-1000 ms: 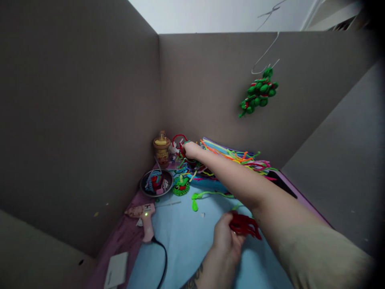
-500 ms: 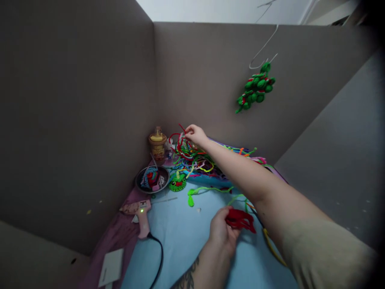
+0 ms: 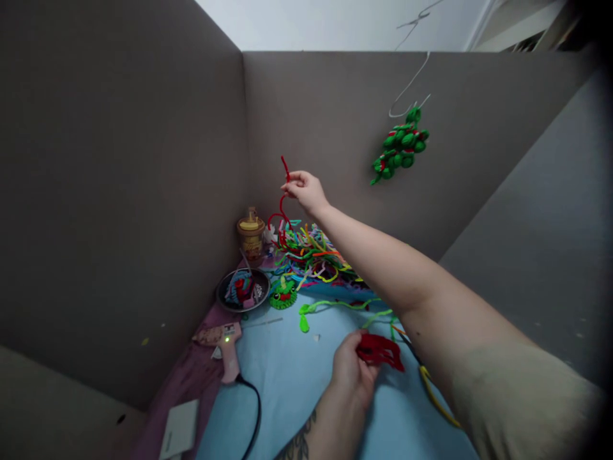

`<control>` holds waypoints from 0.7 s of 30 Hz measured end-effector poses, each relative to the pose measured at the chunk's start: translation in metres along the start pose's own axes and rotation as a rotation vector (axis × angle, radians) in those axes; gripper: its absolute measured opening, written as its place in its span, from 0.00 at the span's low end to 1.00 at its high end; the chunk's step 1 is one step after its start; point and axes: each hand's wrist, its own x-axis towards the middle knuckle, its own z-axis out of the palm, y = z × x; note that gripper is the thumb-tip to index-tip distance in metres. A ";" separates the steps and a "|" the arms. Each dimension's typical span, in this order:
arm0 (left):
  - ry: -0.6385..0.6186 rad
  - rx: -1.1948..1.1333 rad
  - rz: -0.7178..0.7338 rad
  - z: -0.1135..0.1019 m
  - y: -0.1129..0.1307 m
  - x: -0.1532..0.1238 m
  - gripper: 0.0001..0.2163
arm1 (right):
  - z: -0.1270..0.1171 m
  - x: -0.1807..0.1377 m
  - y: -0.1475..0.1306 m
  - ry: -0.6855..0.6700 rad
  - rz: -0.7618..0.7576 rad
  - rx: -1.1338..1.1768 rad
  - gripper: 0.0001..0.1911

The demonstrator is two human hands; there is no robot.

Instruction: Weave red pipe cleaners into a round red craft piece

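My right hand [image 3: 305, 189] is raised above the far pile of coloured pipe cleaners [image 3: 313, 252], pinching a red pipe cleaner [image 3: 283, 201] whose lower end still trails into the pile. My left hand [image 3: 353, 374] rests low over the blue mat [image 3: 292, 377], closed on a red pipe-cleaner piece [image 3: 380, 351]. A green pipe cleaner [image 3: 335, 306] lies on the mat between the two hands.
A pink glue gun [image 3: 225, 345] with a black cord lies at the left. A dark bowl of scraps [image 3: 242, 291], a green frog figure [image 3: 283, 295] and a yellow-lidded jar [image 3: 251, 234] stand near the corner. Grey cardboard walls surround; a green ornament [image 3: 400, 148] hangs on a wire.
My right hand has risen from the pile, pulling the red pipe cleaner upward. My left hand has stayed put with the red piece.
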 end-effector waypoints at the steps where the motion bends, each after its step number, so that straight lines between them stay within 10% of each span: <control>1: 0.000 -0.002 0.001 0.000 0.000 0.000 0.02 | -0.002 0.006 -0.004 0.026 -0.052 0.019 0.08; 7: 0.001 -0.026 0.028 0.003 0.008 -0.004 0.03 | -0.029 0.001 -0.043 0.174 -0.256 0.048 0.11; 18: -0.192 0.065 0.249 -0.002 0.015 0.000 0.08 | -0.162 -0.168 -0.160 0.476 -0.638 -0.050 0.08; 21: -0.226 0.141 0.315 -0.002 0.015 0.000 0.12 | -0.187 -0.210 -0.160 0.460 -0.475 -0.233 0.05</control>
